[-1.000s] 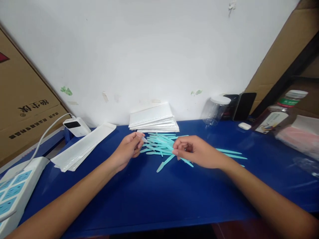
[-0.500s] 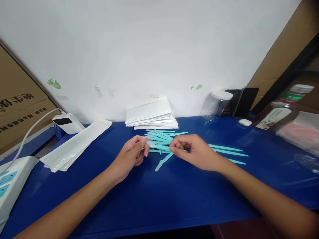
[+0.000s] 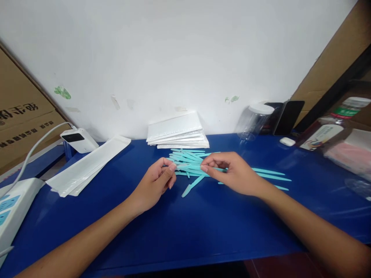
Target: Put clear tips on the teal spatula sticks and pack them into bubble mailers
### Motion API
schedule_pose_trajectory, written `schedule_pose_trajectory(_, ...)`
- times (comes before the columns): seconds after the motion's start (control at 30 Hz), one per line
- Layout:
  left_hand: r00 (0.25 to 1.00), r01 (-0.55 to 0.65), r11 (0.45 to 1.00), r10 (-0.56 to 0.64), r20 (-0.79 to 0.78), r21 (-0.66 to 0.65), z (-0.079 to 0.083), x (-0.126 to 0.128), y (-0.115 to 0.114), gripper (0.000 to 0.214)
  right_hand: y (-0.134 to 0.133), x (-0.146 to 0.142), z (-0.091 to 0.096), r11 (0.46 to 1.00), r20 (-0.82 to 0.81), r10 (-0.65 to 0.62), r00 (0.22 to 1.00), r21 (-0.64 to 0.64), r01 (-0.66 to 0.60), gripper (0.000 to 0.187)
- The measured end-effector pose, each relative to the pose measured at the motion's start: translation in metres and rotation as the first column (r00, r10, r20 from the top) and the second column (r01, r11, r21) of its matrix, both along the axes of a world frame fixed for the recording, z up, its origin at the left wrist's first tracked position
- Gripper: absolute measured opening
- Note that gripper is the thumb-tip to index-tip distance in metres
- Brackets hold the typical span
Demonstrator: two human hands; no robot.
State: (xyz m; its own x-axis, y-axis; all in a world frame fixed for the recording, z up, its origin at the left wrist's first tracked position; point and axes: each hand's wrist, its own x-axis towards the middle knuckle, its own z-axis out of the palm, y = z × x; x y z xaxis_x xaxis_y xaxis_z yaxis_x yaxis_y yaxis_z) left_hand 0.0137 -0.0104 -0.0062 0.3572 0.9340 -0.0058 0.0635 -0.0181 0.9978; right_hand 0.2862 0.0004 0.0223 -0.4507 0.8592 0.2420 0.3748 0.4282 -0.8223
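A loose pile of several thin turquoise plastic sticks lies on the blue table. My left hand pinches one end of a turquoise stick between thumb and forefinger. My right hand pinches the other end of the same stick, just above the pile. Both hands hover close together at the table's middle.
A stack of white pouches sits against the wall behind the pile. More white pouches lie at the left, beside a power bank and a power strip. A clear jar, phone, earbud case and bottle stand at right.
Both hands have drawn closer together over the pile and now pinch the same stick at its two ends. The view has shifted slightly.
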Motion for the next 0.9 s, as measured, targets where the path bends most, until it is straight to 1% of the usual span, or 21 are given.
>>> schedule_pose_trajectory(0.07,0.999,0.022,0.998,-0.019,-0.046,0.061,0.0,0.0,-0.001,0.035,-0.002,-0.002,0.0,1.0,-0.01,0.009,1.0,0.002,-0.009,0.028)
schedule_pose_trajectory(0.13,0.996,0.035,0.995,-0.027,-0.085,0.094,0.0,0.001,-0.003,0.033,-0.003,-0.006,-0.001,1.0,-0.026,0.028,0.999,-0.011,-0.028,0.026)
schedule_pose_trajectory(0.2,0.994,0.038,0.994,-0.027,-0.109,0.103,0.002,0.004,-0.006,0.034,-0.002,-0.011,-0.005,0.998,-0.042,0.05,0.998,-0.031,-0.051,0.026)
schedule_pose_trajectory(0.27,0.993,0.015,0.996,-0.005,-0.116,0.085,0.003,0.007,-0.007,0.036,0.001,-0.016,-0.012,0.998,-0.041,0.031,0.999,-0.044,-0.033,0.028)
schedule_pose_trajectory(0.3,0.994,-0.009,0.999,0.014,-0.105,0.05,0.003,0.008,-0.007,0.038,0.004,-0.018,-0.016,0.999,-0.038,-0.004,0.999,-0.034,0.003,0.029)
schedule_pose_trajectory(0.37,0.997,-0.062,0.994,0.059,-0.043,-0.085,0.002,0.008,-0.005,0.04,0.012,-0.02,-0.024,0.996,-0.017,-0.086,0.996,0.032,0.086,0.029)
schedule_pose_trajectory(0.43,0.994,-0.069,0.964,0.089,0.066,-0.256,0.002,0.004,-0.002,0.041,0.02,-0.019,-0.03,0.981,0.01,-0.13,0.991,0.148,0.127,0.032)
schedule_pose_trajectory(0.5,0.978,-0.033,0.925,0.109,0.179,-0.379,0.003,0.0,0.002,0.04,0.026,-0.014,-0.032,0.952,0.05,-0.146,0.988,0.277,0.127,0.037)
schedule_pose_trajectory(0.53,0.967,-0.014,0.909,0.119,0.226,-0.417,0.004,-0.002,0.004,0.039,0.028,-0.011,-0.031,0.934,0.072,-0.16,0.984,0.333,0.128,0.037)
schedule_pose_trajectory(0.6,0.948,0.022,0.884,0.129,0.289,-0.467,0.007,-0.005,0.005,0.031,0.031,-0.002,-0.026,0.897,0.112,-0.212,0.971,0.418,0.148,0.03)
schedule_pose_trajectory(0.7,0.934,0.078,0.867,0.109,0.339,-0.492,0.011,-0.006,0.005,0.019,0.036,0.016,-0.016,0.853,0.132,-0.282,0.95,0.488,0.185,0.019)
schedule_pose_trajectory(0.77,0.937,0.095,0.866,0.089,0.339,-0.49,0.012,-0.005,0.003,0.015,0.039,0.03,-0.009,0.833,0.131,-0.324,0.937,0.509,0.217,0.018)
schedule_pose_trajectory(0.83,0.952,0.082,0.876,0.072,0.297,-0.476,0.012,-0.004,0.001,0.013,0.043,0.045,-0.002,0.84,0.181,-0.359,0.916,0.49,0.232,0.021)
schedule_pose_trajectory(0.9,0.97,0.067,0.894,0.045,0.239,-0.442,0.012,-0.003,-0.001,0.014,0.043,0.059,0.005,0.89,0.292,-0.347,0.891,0.403,0.214,0.025)
